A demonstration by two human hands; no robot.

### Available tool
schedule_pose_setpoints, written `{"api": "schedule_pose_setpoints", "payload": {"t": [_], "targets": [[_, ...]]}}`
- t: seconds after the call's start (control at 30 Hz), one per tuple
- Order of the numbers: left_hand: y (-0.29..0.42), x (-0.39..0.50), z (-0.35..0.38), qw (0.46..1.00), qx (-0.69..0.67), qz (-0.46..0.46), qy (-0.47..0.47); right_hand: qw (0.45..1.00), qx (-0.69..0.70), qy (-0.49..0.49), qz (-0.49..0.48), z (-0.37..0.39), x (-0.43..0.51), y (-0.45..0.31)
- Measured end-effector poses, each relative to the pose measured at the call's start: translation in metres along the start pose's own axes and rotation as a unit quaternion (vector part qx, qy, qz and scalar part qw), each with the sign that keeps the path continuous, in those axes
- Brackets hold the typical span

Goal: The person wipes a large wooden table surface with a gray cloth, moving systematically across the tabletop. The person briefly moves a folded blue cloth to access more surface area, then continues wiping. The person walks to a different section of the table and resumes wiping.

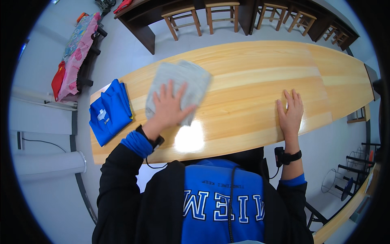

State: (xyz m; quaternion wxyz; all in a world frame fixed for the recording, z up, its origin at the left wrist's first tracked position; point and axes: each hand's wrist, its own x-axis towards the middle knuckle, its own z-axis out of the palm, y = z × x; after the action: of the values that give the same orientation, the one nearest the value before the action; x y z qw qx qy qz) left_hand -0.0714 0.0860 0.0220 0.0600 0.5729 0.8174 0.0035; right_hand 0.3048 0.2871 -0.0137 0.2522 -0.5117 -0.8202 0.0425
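Observation:
My left hand (169,105) lies spread, palm down, over a folded grey cloth (190,77) on the wooden table (243,100). Hand and cloth are both slightly blurred, and part of the cloth is hidden under the palm. Whether the cloth is a garment I cannot tell. At the table's left end, a folded blue garment (112,116) with a pale collar label sits apart from the cloth. Further right, my right hand (291,113) rests on the tabletop near its front edge, fingers a little apart and nothing in them.
Wooden stools (222,13) stand under a dark brown desk (137,27) beyond the table. To the far left is a bench covered with pink cloth (79,58), a red cloth (58,79) on it. Black-legged stools (347,183) stand at right. A cable hangs from each wrist strap.

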Motion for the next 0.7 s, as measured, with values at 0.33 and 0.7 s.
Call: {"api": "schedule_pose_setpoints", "payload": {"t": [0.33, 0.7], "targets": [[-0.029, -0.019, -0.019, 0.98, -0.021, 0.193, -0.039, 1.0, -0.001, -0.007, -0.004, 0.001, -0.002, 0.004], [-0.07, 0.019, 0.006, 0.986, -0.042, -0.159, 0.0, 1.0, 0.0, 0.003, -0.021, 0.003, 0.002, 0.003]]}}
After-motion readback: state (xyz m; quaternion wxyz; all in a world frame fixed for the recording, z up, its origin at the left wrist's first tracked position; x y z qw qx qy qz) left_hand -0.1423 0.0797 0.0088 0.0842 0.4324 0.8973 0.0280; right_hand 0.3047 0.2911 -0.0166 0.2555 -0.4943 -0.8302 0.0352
